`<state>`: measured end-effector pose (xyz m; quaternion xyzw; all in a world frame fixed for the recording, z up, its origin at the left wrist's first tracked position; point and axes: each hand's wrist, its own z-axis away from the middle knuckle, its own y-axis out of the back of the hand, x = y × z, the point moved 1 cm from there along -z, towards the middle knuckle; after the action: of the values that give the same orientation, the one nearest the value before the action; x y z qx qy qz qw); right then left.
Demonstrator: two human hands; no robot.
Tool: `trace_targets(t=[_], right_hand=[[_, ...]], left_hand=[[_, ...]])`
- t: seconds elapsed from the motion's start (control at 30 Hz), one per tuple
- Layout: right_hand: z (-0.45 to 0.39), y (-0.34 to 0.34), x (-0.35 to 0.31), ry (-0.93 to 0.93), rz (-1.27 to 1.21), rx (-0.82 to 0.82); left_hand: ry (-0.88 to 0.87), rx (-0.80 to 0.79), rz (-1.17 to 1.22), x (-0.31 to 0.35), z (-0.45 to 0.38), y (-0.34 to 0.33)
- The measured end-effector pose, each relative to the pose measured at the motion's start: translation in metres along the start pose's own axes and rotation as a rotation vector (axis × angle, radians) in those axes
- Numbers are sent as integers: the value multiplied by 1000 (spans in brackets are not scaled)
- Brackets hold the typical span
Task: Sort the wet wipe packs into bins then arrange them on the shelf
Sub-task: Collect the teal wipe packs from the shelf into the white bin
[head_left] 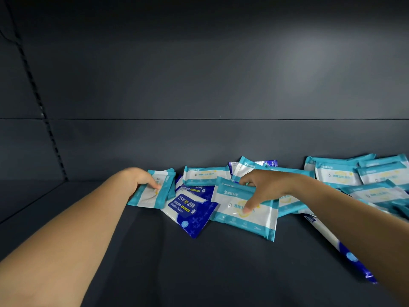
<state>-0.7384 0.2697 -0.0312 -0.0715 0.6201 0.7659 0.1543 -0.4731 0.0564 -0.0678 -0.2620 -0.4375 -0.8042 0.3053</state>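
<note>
Both arms are stretched deep onto the dark shelf (177, 262), where wet wipe packs lie scattered against the back panel. The left hand (141, 180) has its thumb and fingers clamped on a small teal pack stack (152, 191) at the left end. The right hand (263, 187) pinches a teal-and-white pack (245, 213), thumb pressed on its face. A blue alcohol wipes pack (190, 213) lies flat between them.

Wet wipe packs (243, 209) lie scattered on the shelf (155, 262) along its back wall (some overlapping), from centre to right. The left hand (141, 180) holds the leftmost pack (152, 191).
</note>
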Motion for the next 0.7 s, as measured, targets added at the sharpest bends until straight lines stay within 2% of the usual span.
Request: trace_targets(t=[0.13,0.23,0.33,0.43,0.53,0.6,0.7], right_hand=[[15,-11,-2,14,37,220],[36,-17,-8,-32,93,189],[58,-15,-20,-76,124,115],[78,-16,-35,-122,98,217],[104,-22,-49,-178,-50,452],[127,-27,-61,-190,-264,616],[164,-42,-89,-136,-615,702]], left_hand=[[-95,1,118,2,25,-13],[-231,92,163,-7,34,-11],[-299,84,195,-17,47,-5],[-371,68,226,-29,69,7],[-457,34,252,-45,101,22],[-518,-17,246,-58,127,32],[-597,-68,192,-82,170,45]])
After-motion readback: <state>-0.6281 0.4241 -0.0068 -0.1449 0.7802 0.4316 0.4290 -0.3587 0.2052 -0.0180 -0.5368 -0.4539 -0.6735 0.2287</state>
